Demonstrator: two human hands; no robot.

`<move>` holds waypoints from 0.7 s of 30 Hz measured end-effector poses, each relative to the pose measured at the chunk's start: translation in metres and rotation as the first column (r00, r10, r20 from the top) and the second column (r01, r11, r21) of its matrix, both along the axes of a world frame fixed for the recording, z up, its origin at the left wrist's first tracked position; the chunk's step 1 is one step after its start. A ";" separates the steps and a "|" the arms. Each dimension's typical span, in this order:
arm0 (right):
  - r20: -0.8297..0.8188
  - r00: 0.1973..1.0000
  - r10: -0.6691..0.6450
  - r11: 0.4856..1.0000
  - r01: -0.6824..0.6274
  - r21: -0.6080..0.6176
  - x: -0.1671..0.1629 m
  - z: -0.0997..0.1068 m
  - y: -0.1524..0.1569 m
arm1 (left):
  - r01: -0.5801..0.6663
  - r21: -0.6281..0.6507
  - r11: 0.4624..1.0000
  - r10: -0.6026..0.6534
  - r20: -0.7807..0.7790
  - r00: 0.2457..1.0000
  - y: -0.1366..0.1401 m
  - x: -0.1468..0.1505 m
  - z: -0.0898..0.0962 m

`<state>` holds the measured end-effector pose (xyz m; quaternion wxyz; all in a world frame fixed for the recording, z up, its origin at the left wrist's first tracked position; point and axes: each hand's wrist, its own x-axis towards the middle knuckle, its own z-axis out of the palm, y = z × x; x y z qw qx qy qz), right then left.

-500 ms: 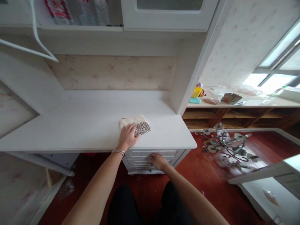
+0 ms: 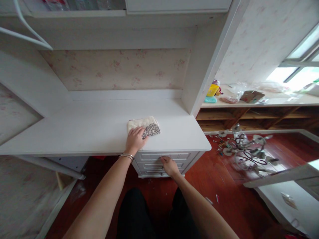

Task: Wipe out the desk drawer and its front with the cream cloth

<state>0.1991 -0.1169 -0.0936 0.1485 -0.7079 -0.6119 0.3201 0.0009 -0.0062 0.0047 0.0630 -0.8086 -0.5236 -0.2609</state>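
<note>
A folded cream cloth with a grey-brown scroll pattern lies on the white desk top, close to its front edge. My left hand rests on the cloth's near left part, fingers stretched flat over it and the thumb at the patterned side. Below the desk edge, my right hand is at the top drawer of a white drawer unit, its fingers closed at the knob position. The knob itself is hidden by the fingers. The top drawer looks closed.
White shelving with bottles overhangs the desk, and a white wire or hanger hangs at upper left. On the red floor at right lies a chandelier among small scraps. A low shelf holds bags and a box; a white furniture piece stands nearer.
The view has tilted down slightly, so the overhead shelf shows less. Both hands stay in about the same place on the cloth and at the drawer.
</note>
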 end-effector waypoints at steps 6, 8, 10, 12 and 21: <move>-0.010 1.000 -0.013 1.000 0.012 -0.022 0.003 0.004 0.002 | 0.000 0.003 1.000 0.000 -0.003 1.000 0.001 0.001 -0.002; -0.007 1.000 -0.020 0.999 0.020 -0.027 0.002 0.005 0.000 | -0.003 0.002 1.000 0.003 -0.005 1.000 0.002 0.000 -0.002; -0.003 1.000 -0.025 0.999 0.025 -0.030 0.000 0.005 -0.007 | -0.007 -0.004 1.000 0.007 -0.011 1.000 0.002 0.000 -0.002; 0.001 1.000 -0.027 0.999 0.027 -0.029 -0.001 0.006 -0.022 | -0.010 -0.011 1.000 0.010 -0.017 1.000 0.002 0.001 -0.001; -0.022 0.999 0.046 0.999 -0.045 0.016 -0.003 0.003 -0.133 | -0.015 -0.040 0.999 0.014 -0.016 1.000 -0.001 0.003 -0.004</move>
